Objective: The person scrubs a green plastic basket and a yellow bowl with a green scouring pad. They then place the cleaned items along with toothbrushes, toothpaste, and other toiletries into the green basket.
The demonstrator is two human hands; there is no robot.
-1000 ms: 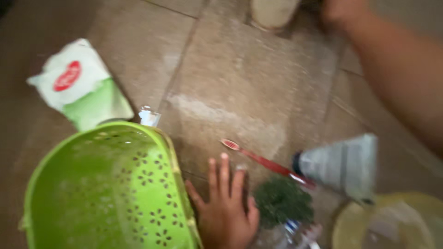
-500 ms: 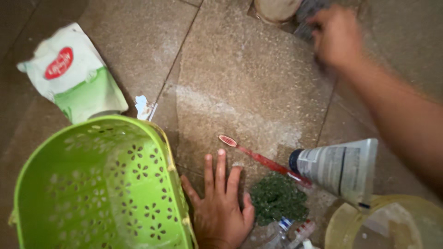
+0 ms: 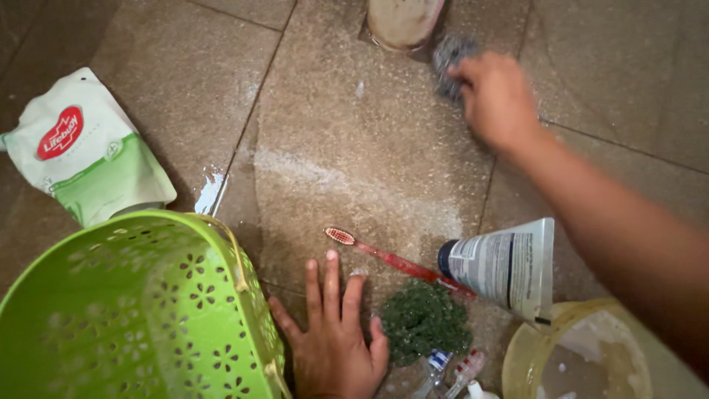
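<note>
Head view: right hand [image 3: 496,100] closes its fingers on a steel scrubber [image 3: 448,58] at the far floor; left hand [image 3: 332,341] lies flat, empty, beside the green basket [image 3: 133,310]. Floor already wet.

The right hand [image 3: 498,100] is blurred, and the grey scrubber [image 3: 452,60] beneath its fingers is partly covered. Beyond the scrubber, a pale container [image 3: 405,22] is cut off by the top edge. The green basket [image 3: 140,310] is cropped at the bottom left.
</note>
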